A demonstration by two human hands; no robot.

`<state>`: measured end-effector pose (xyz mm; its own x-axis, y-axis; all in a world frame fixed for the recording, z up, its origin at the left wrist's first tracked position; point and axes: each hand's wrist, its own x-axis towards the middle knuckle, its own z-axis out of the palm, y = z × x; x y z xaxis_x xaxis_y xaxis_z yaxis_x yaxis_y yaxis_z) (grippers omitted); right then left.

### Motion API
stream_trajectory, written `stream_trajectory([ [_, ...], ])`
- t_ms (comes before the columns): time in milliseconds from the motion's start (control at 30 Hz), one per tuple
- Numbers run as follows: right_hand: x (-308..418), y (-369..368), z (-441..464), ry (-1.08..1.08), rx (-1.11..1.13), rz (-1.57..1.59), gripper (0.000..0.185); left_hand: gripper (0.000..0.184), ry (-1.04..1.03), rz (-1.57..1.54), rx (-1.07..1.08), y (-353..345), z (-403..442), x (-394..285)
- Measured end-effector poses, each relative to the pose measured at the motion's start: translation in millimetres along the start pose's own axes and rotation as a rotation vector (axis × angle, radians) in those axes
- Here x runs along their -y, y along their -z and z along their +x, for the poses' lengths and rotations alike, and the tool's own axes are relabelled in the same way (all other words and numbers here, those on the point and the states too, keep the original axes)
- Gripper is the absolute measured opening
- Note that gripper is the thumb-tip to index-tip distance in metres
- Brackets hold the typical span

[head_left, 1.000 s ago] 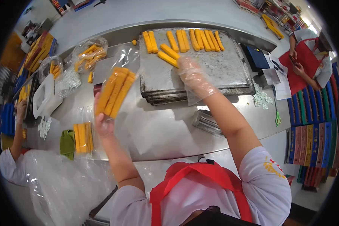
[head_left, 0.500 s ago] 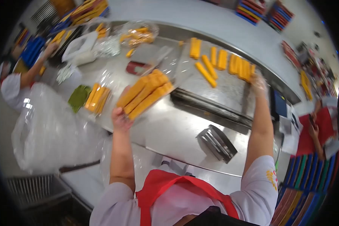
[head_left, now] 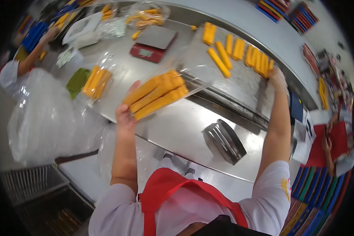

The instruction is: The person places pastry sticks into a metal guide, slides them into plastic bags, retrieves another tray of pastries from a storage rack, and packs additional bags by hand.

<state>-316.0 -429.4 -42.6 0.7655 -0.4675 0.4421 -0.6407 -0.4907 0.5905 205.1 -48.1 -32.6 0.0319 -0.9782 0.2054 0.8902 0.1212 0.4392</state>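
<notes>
Gripping a clear bag of yellow sticks (head_left: pixel 156 94) by its near end, the left hand (head_left: pixel 126 114) was curled above the steel table (head_left: pixel 173 131). The gloved right hand (head_left: pixel 278 80) was at the end stick (head_left: pixel 271 65) on the tray (head_left: pixel 240 89); its closure couldn't be told.

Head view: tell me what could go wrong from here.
The clear bag of yellow sticks is held near one end, so the sticks might slide or bend if the left hand tips it. The right hand, at the end of a closely spaced row of yellow sticks, could knock neighbours askew. The metal piece sits near the table's edge; an arm could bump it.
</notes>
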Motion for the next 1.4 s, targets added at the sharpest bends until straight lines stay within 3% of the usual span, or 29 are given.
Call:
stream_trajectory([
  [133,10,-4,-2,-0.275,-0.104,0.173,0.008,0.084,-0.017,0.004,-0.018,0,0,5],
  [233,14,35,11,-0.472,0.095,0.167,0.004,0.084,-0.011,0.004,0.006,1,3,3],
  [333,6,70,18,-0.343,0.210,0.157,0.010,0.084,-0.025,0.026,0.014,1,4,0],
  [400,9,107,38,-1.316,0.271,0.938,0.027,0.084,-0.015,0.026,0.016,5,7,-2],
  [467,26,158,51,-1.358,-0.070,1.513,0.026,0.083,-0.021,0.028,-0.006,6,8,-5],
  [533,35,207,55,-1.030,-0.098,1.895,0.019,0.082,0.015,0.058,-0.006,2,14,-3],
  [567,45,242,60,-1.024,-0.081,1.908,0.019,0.082,0.007,0.061,-0.023,-3,18,-2],
  [633,69,311,77,-0.606,-0.049,1.760,0.019,0.080,0.119,0.037,0.079,-18,24,4],
  [667,71,328,85,-0.603,-0.044,1.759,0.019,0.080,0.117,0.033,0.076,-24,25,6],
  [733,73,355,91,0.046,-0.023,1.346,0.022,0.079,0.183,0.016,0.169,-34,28,12],
  [900,91,387,73,-0.028,0.080,1.566,0.024,0.077,0.278,0.035,0.247,-55,28,26],
  [967,111,399,66,-0.120,0.006,1.666,0.024,0.075,0.300,0.074,0.240,-62,27,33],
  [1033,118,399,64,-0.084,0.061,1.636,0.023,0.067,0.376,0.197,0.194,-67,26,40],
  [1167,133,408,58,-0.087,0.060,1.479,0.023,0.061,0.354,0.094,0.091,-77,17,45],
  [1233,141,416,56,-0.145,-0.152,1.431,0.024,0.061,0.327,0.038,0.146,-78,13,44],
  [1367,157,397,35,-0.275,-0.251,1.611,0.023,0.061,0.354,0.087,0.239,-82,9,47],
  [1400,165,397,28,-0.417,-0.205,1.741,0.026,0.061,0.367,0.081,0.256,-82,10,50],
])
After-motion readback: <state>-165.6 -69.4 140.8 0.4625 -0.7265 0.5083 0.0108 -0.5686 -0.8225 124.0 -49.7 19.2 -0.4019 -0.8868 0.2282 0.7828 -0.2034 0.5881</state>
